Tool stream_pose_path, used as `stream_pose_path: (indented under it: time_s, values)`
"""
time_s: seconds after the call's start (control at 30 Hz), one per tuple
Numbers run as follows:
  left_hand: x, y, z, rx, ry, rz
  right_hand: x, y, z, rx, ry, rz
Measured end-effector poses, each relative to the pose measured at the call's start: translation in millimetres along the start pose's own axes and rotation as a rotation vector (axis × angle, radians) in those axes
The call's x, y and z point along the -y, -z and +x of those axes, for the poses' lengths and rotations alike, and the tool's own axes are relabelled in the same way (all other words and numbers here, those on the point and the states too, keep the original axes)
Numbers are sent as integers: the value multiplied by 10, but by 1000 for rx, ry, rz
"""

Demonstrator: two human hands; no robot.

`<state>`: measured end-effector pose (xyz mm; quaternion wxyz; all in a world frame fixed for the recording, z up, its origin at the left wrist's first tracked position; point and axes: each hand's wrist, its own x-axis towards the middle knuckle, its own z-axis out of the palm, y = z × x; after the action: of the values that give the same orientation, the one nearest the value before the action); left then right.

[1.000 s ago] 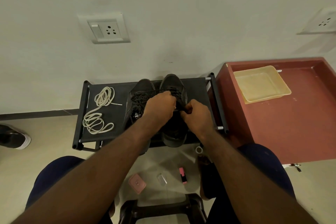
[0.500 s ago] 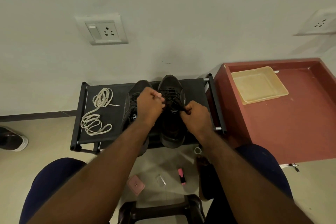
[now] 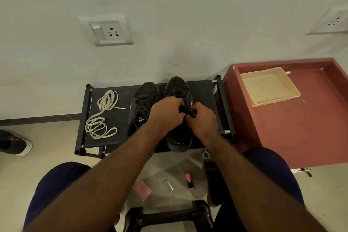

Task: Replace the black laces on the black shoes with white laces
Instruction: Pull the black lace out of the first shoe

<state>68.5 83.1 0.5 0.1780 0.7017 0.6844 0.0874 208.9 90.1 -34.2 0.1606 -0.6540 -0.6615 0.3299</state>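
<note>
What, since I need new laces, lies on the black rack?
Coiled white laces and two black shoes sit there. The left hand and right hand grip black laces, hiding the right shoe's eyelets.

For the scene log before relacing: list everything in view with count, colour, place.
rack: one, black, against the wall
black shoes: two, black, side by side on rack
black laces: count unclear, black, threaded in the shoes
white laces: count unclear, white, coiled on rack's left part
cabinet: one, red, right of rack
tray: one, yellow, on cabinet
wall sockets: two, white, on wall
highlighter: one, pink, on floor
case: one, pink, on floor
stool: one, dark, bottom edge
left hand: one, grips black laces
right hand: one, pinches black laces
</note>
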Motion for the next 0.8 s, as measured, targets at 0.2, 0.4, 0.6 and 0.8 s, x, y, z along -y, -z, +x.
stream_pose_path:
  time_s: [0.2, 0.4, 0.6, 0.8]
  values:
    - [-53, -121, 43, -101, 8, 137, 6, -1, -4, -10, 15, -12]
    - [-32, -80, 58, -29, -32, 45, -16, -13, 8, -18, -23, -12]
    - [-80, -215, -1, -118, 31, 86, 30, -93, -59, -84, -4, 54]
    - [-105, -279, 12, -186, 68, 127, 18, -116, -107, -100, 38, -82]
